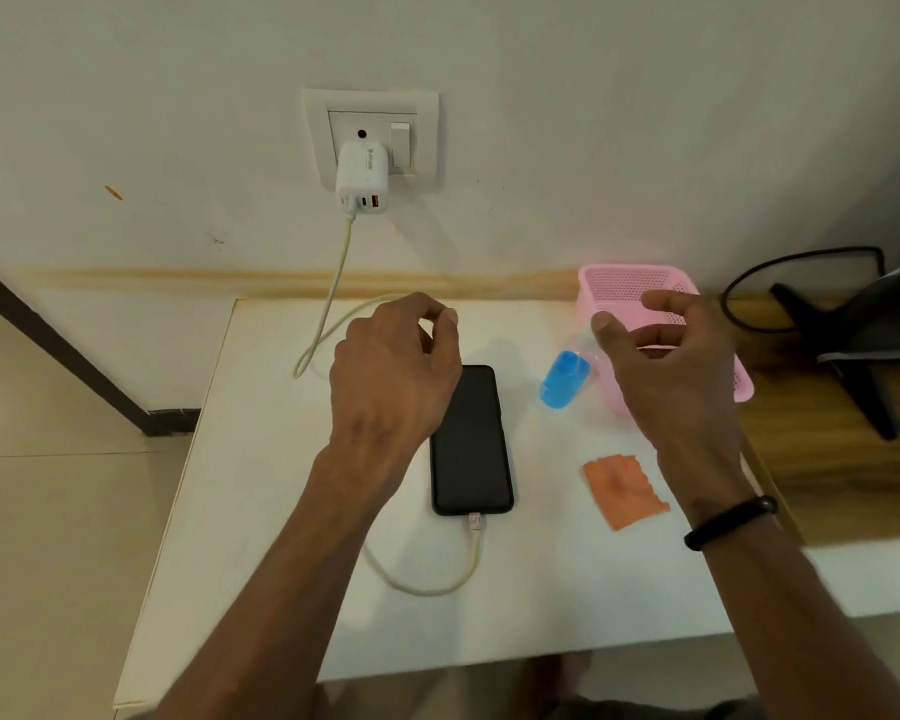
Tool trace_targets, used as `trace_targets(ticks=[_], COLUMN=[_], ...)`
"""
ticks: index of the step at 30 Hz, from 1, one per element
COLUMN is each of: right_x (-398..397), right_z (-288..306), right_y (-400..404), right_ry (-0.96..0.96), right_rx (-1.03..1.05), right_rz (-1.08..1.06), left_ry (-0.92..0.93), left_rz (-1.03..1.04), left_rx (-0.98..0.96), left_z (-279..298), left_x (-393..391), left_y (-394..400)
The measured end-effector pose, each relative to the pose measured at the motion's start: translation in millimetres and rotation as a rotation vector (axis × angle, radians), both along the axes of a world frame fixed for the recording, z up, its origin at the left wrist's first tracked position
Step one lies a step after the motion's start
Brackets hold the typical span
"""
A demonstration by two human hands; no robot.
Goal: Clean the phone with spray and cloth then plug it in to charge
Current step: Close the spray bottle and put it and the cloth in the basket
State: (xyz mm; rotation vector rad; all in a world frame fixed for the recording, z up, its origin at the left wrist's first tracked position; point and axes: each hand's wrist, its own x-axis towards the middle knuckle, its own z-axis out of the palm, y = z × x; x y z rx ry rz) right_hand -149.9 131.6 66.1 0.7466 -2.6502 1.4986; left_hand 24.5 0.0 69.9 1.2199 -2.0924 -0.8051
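Against a pale wall stood a white bench [261, 511], and above it a wall socket [370, 135] carried a white charger adapter [360, 176]. From the adapter a pale charging cable [333, 283] dropped to the bench, looped round, and ended in a plug [475, 522] seated in the near end of the black phone [470, 439], which lay flat and dark-screened at the middle of the bench. Just right of the phone a blue spray bottle [565, 379] lay tilted against a pink basket [624, 288], and an orange cloth [625, 491] lay near the bench's right edge.

Both hands hovered over the bench and held nothing. The left hand [393, 371] hung over the phone's far left corner with its fingers loosely curled. The right hand [666, 361] was spread and relaxed over the basket and bottle.

By the look of things, cleaning and plugging were done. What remained, as a judgement, was to confirm the charge: the screen showed no sign of it, and whether the socket's switch [400, 137] was on could not be told. Doing it well would mean pressing the switch without tugging the cable, then lifting both hands clear without nudging the phone.
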Motion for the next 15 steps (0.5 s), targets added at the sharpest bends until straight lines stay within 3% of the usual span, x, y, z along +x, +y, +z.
trace_targets(ticks=[5,15], right_x=[-7,-11], right_z=[-17,-26], right_y=[-2,-13], right_ry=[-0.080,0.015], right_rx=[0.093,0.261], right_rz=[0.110,0.151], left_ry=[-0.066,-0.147], left_rz=[-0.044,-0.139], left_rx=[0.055,0.040], left_z=[-2,-7], left_x=[-9,-22], left_y=[10,22])
